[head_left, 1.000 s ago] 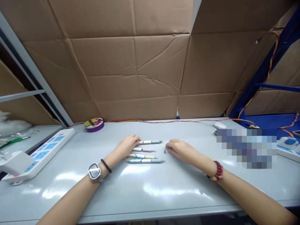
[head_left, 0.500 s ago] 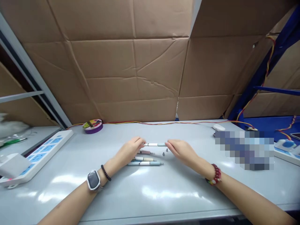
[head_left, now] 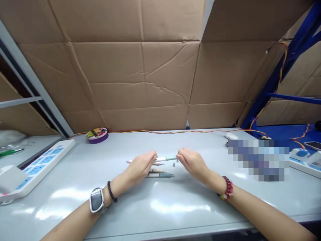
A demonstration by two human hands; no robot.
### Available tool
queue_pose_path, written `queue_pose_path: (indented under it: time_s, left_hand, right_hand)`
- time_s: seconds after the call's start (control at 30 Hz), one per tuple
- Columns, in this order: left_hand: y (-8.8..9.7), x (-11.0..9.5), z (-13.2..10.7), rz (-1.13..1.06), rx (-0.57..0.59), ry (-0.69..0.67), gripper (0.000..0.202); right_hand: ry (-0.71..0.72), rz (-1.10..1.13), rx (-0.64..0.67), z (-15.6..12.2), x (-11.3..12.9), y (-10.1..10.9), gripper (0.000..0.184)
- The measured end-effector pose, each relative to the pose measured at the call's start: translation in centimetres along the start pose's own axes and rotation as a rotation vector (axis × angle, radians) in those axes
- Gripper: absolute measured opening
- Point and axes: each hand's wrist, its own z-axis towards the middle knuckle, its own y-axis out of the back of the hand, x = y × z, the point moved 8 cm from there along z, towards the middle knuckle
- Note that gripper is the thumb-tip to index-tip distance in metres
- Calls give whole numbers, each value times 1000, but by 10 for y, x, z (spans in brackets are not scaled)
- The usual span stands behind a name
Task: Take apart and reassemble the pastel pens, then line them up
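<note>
Between my hands is a white and pale green pen (head_left: 162,159), tilted slightly up to the right. My left hand (head_left: 141,165) is closed on its left end, and my right hand (head_left: 192,161) pinches the green right end. Under and beside my left fingers lie a pink pen (head_left: 158,164), a cream pen (head_left: 157,171) and a blue-green pen (head_left: 163,175), partly covered by that hand. A small grey conical tip (head_left: 174,164) lies on the table near my right fingertips, with a second grey piece (head_left: 177,160) just behind it.
A purple tape roll (head_left: 97,136) sits at the back left, and a white power strip (head_left: 42,167) runs along the left. On the right are a white mouse-like object (head_left: 231,136) and a blurred-out item (head_left: 260,162). Red and yellow wires (head_left: 160,132) follow the back edge beneath cardboard.
The held pen has gone from level to a slight tilt, its left end lower. My left hand has moved a little down and right, covering more of the lying pens.
</note>
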Motion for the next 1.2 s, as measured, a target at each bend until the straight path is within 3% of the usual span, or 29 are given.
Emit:
queue_pose_path:
  time_s: [0.17,0.33,0.57,0.73,0.9,1.0,1.2]
  left_hand:
    - [-4,8,0,43,58,61,32]
    - [0,1,3,12,14,-74,40]
    - [-4,11,1,26,83,51,30]
    - [1,2,3,20,30,-76,40]
    - [-2,5,2,-95,73,-38,36]
    - [-4,2,-1,5,69,-53,34]
    - [-12,-14,-7,201,99,-232,41]
  right_hand:
    - [-2,237,-27,1,1,5,23]
    - [5,412,-53,3,-2,5,10]
    - [24,439,-74,3,-4,8,11]
    - [42,422,-92,4,-2,13,11]
    - [59,437,-61,4,0,9,10]
    - [67,451,-40,2,2,6,9]
    - [29,517,-22,2,2,6,7]
